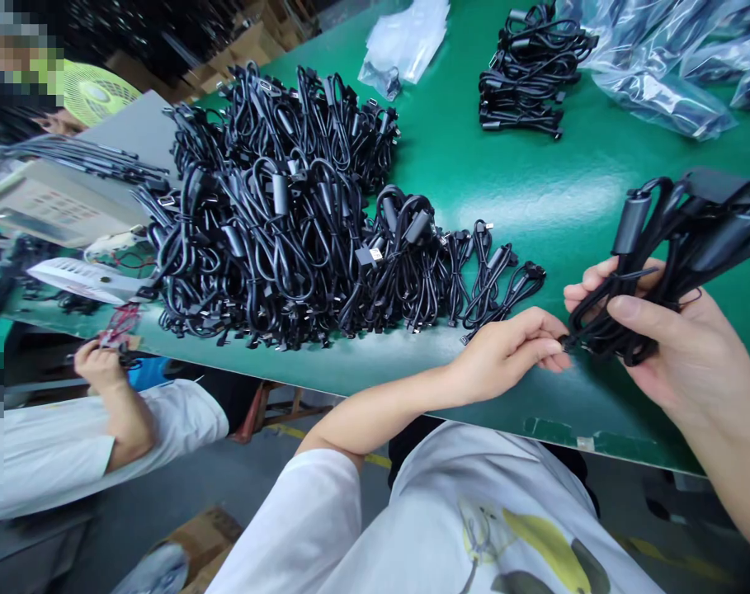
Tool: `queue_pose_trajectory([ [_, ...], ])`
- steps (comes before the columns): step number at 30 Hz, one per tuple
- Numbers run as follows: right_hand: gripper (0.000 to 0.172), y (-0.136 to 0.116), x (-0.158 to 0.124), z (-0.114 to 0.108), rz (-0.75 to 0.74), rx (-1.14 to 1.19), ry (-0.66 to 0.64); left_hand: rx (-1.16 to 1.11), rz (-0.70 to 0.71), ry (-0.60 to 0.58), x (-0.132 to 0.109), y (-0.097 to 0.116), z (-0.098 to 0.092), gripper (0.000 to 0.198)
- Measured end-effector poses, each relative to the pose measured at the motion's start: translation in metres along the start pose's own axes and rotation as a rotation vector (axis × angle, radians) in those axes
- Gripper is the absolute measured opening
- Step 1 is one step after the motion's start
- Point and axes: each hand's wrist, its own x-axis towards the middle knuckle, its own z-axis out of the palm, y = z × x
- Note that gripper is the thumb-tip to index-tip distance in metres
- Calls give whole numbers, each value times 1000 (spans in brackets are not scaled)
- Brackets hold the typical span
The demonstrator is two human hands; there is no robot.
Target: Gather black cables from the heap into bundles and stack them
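Nearest: the person's white T-shirt with a yellow and grey print, its sleeve covering the upper left arm.
Cable bundle: a looped bundle of black cables with cylindrical ferrite cores.
Right hand: the right hand curls around the bundle, grasping it firmly.
Left hand: the left hand pinches a cable strand at the bundle's lower left edge.
Around: a large pile of coiled black cables lies left of the hands, its end near the left hand. A smaller stack of cables and clear plastic bags lie farther off.
Co-worker: a co-worker's hand holds a small red-wired item at the table's edge.
Surface: a green table mat.
Room: a grey floor, cardboard boxes and a pale green fan.
Bundle position: in the right hand, above the mat's near right edge.
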Motion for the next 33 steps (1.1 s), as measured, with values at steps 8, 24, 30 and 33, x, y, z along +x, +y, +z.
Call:
queue_pose_trajectory([
  [8, 24, 2, 6, 3, -28, 160, 82, -316, -226, -154, 6, 1, 1, 48],
  [24, 33, 17, -1, 13, -151, 76, -25, -728, -366, 105, 6, -5, 7, 39],
  [30, 36, 18, 2, 20, -240, 8, 100, -643, -145, 274, 4, -9, 15, 54],
  [33, 35, 17, -1, 21, -303, -20, 51, -611, -92, 283, 3, -12, 16, 56],
])
